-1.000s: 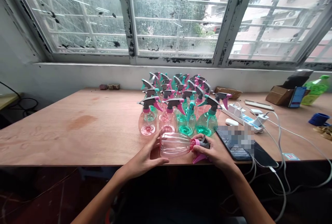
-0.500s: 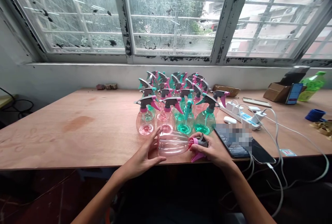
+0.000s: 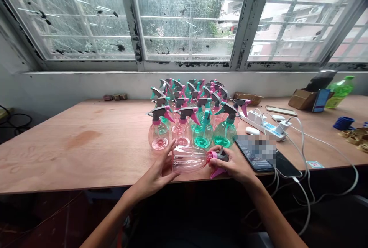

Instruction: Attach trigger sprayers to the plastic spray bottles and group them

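Note:
A clear pink spray bottle [image 3: 189, 158] lies sideways between my hands at the table's front edge. My left hand [image 3: 159, 169] grips its base end, thumb below and fingers on the far side. Around the pink collar and the black and pink trigger head at the other end, my right hand [image 3: 230, 165] is closed. Just behind stand several upright spray bottles in rows. The front row has a pink bottle [image 3: 159, 136] at its left end and a green bottle [image 3: 225, 133] at its right end.
Right of the bottles lie a phone [image 3: 254, 156], a white power strip [image 3: 267, 127] with plugs and cables, and a white case [image 3: 252, 130]. Farther back are an open cardboard box [image 3: 301, 98] and a green drink bottle [image 3: 340, 92]. Small blocks [image 3: 115, 97] sit by the wall.
The view has shifted slightly, so everything appears a little farther left. Both hands keep their hold on the sideways bottle, with little other change.

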Demonstrator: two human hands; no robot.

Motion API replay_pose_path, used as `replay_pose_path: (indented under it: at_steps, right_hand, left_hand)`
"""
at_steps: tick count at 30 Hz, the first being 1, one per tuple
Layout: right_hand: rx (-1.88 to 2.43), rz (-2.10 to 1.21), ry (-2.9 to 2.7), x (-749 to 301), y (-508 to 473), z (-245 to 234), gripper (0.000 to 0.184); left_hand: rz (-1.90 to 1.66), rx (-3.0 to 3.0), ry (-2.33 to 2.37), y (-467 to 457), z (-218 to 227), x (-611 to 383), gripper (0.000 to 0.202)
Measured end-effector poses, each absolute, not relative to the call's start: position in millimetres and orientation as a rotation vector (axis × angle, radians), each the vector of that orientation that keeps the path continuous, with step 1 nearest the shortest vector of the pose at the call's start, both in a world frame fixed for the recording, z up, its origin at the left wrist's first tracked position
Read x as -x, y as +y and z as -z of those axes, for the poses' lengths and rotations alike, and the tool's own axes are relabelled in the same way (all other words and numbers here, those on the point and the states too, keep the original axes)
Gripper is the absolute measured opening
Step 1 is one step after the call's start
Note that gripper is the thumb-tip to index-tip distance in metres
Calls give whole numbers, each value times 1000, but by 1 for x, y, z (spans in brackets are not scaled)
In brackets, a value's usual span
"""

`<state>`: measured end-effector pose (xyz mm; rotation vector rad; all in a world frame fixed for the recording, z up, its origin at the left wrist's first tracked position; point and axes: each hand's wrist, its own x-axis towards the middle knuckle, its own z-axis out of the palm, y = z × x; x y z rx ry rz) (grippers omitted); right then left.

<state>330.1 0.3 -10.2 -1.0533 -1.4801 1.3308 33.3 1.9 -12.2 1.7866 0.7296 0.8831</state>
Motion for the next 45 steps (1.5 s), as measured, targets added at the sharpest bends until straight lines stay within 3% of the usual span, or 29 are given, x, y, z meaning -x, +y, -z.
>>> replay_pose_path:
  at_steps: [4,11,16,24,29,37,45]
  right_hand:
    - [1053,-1310,-1498,-331,1,10,41]
    - [1058,-1317,-1501,-331,1,9,41]
    - [1032,-1321,-1506,-331,2,10,40]
    - [1033,-1306,-1505,-332,2,13,39]
    - [1033,-1309,-1515,-334,4,15,37]
    - [1059,-1332,-1475,-332,1,8,41]
    - [1049,-1313,-1501,-332,1,10,38]
  left_hand:
    - [-827,-1715,749,1,9,-34,103]
    - [-860,-1806,719,3,12,-32,91]
    - [-813,-1741,747,2,8,-33,104]
    - [-837,-1811,745,6,14,-31,90]
    - [-774,-1773,770,5,11,-31,103]
    - [-850,-1880,780,4,9,-33,90]
    - [-787,-1695,777,2,6,-33,102]
